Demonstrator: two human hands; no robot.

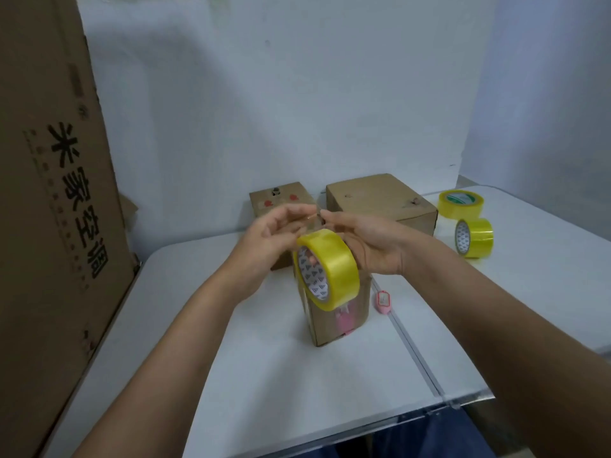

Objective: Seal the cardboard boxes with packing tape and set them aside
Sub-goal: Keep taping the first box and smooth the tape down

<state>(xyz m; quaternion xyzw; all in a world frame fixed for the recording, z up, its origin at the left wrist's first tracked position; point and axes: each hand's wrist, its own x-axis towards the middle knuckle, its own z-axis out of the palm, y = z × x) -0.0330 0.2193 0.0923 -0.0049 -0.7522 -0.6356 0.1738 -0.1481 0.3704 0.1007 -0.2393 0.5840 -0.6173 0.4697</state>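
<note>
While we hold the yellow tape roll [325,269] up over the small cardboard box [337,312] in the middle of the white table [264,375], our left hand [271,241] has fingers hooked through the roll's core, and our right hand [367,242] pinches what looks like the loose tape end just above it, fingertips of both hands nearly meeting. A pink cutter [383,300] lies just right of that box, beside the seam where the two tabletops join. Two more boxes sit at the back against the wall: a smaller one [281,201] and a bigger one [380,201], close together. Two spare tape rolls [472,238] rest near the far right. A tall printed carton [49,209] crowds the left edge, so our open room is the near half of the table, up to its front edge.
</note>
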